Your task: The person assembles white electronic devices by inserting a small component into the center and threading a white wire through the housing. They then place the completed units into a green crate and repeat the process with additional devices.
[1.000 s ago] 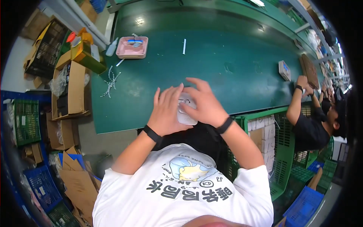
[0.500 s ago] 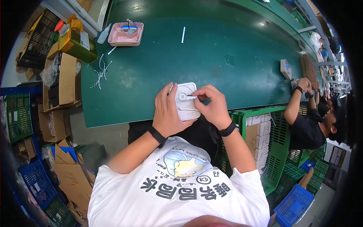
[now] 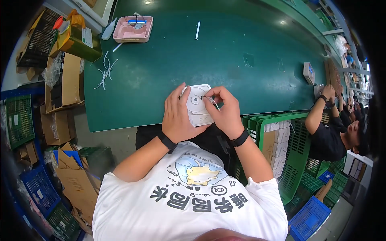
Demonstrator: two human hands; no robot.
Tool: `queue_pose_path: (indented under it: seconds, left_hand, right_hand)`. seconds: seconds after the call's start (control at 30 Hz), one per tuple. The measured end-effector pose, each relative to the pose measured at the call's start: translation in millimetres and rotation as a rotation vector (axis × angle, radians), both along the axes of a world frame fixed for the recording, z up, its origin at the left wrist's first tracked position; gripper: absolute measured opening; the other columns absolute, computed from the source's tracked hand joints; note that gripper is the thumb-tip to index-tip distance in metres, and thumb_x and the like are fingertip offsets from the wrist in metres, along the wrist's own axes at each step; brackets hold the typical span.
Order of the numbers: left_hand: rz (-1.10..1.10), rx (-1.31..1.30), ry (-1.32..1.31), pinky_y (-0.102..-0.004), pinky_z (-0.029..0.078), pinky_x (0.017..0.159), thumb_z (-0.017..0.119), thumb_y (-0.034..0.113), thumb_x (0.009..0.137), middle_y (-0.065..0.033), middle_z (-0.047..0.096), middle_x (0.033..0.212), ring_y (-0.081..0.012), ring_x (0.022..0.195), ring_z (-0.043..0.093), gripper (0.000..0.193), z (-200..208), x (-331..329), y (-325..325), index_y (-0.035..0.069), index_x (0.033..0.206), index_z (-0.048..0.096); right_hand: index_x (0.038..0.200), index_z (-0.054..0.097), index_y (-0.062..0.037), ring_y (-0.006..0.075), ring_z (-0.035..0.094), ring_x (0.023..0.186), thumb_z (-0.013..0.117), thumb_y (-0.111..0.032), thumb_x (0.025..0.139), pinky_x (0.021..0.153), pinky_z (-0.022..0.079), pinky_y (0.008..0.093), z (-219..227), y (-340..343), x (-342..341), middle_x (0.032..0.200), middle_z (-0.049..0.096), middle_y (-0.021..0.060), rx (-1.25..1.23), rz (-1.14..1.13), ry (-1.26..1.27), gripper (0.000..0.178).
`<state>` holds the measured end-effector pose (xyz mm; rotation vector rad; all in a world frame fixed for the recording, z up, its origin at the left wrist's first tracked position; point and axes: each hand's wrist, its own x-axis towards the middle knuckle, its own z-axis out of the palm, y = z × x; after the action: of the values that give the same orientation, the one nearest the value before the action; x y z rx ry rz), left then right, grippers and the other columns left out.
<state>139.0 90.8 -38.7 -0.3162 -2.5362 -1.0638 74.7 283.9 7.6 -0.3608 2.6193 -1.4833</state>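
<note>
A white plastic casing (image 3: 196,114) with rounded corners and a round boss near its middle rests tilted at the near edge of the green table. My left hand (image 3: 177,110) holds its left side, fingers along the edge and thumb near the bottom. Over the casing's right side, my right hand (image 3: 223,108) is closed in a pinch beside the boss. From that pinch a thin black-and-white strand (image 3: 217,106) shows, perhaps a wire; its ends are hidden by the fingers.
On the green table (image 3: 161,72) stand a pink tray (image 3: 132,39) with wired parts and a white bottle (image 3: 109,29). Twisted white wires (image 3: 105,72) and a white strip (image 3: 197,30) lie there. At right are a green crate (image 3: 295,160) of white pieces and a co-worker (image 3: 327,132).
My right hand has turned slightly; a white piece seen at its fingertips no longer shows, and a black-and-white strand appears under the fingers. My left hand keeps its hold.
</note>
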Motion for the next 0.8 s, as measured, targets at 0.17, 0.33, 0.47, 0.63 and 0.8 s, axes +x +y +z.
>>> queue_pose_path:
  seconds: [0.17, 0.33, 0.47, 0.63, 0.8]
  left_hand:
    - [0.009, -0.009, 0.008, -0.0616, 0.045, 0.122, 0.109, 0.045, 0.071, -0.0312, 0.043, 0.172, -0.0512, 0.15, 0.052, 0.137, 0, 0, 0, 0.001, 0.173, 0.031]
    - [0.006, 0.01, 0.022, -0.0634, 0.043, 0.122, 0.108, 0.046, 0.072, -0.0305, 0.041, 0.173, -0.0526, 0.15, 0.051, 0.135, -4, -1, 1, 0.004, 0.174, 0.032]
    - [-0.006, 0.023, -0.002, -0.0643, 0.043, 0.123, 0.108, 0.047, 0.072, -0.0302, 0.04, 0.174, -0.0534, 0.15, 0.05, 0.134, -4, 1, 0, 0.005, 0.174, 0.033]
    - [0.011, 0.015, -0.027, -0.0646, 0.042, 0.124, 0.108, 0.047, 0.072, -0.0301, 0.04, 0.174, -0.0533, 0.151, 0.049, 0.132, -2, -1, 1, 0.006, 0.173, 0.033]
    - [-0.002, 0.03, -0.024, -0.0649, 0.041, 0.124, 0.107, 0.046, 0.073, -0.0302, 0.04, 0.174, -0.0531, 0.152, 0.049, 0.13, -3, 0, 2, 0.005, 0.172, 0.035]
  right_hand:
    - [0.115, 0.065, -0.0041, 0.0141, 0.061, 0.086, 0.084, -0.004, 0.101, 0.081, 0.055, 0.0304, -12, -3, -2, 0.104, 0.075, 0.0031, -0.149, 0.031, -0.035, 0.024]
    - [0.115, 0.062, -0.0047, 0.0153, 0.061, 0.087, 0.082, -0.001, 0.1, 0.082, 0.054, 0.03, -11, -2, -8, 0.107, 0.075, 0.0043, -0.092, 0.092, 0.075, 0.024]
    - [0.119, 0.064, -0.0038, 0.0156, 0.062, 0.088, 0.08, 0.0, 0.099, 0.082, 0.055, 0.0303, 3, 0, -13, 0.107, 0.075, 0.0042, -0.013, 0.176, 0.004, 0.027]
    - [0.119, 0.07, -0.0044, 0.0179, 0.064, 0.086, 0.08, 0.001, 0.097, 0.079, 0.055, 0.0316, 8, -1, -16, 0.105, 0.075, 0.0054, -0.016, 0.233, 0.124, 0.025]
    - [0.113, 0.075, -0.0055, 0.0208, 0.068, 0.085, 0.082, 0.001, 0.095, 0.075, 0.056, 0.0338, 6, 8, -11, 0.103, 0.076, 0.0077, 0.045, 0.225, 0.186, 0.02]
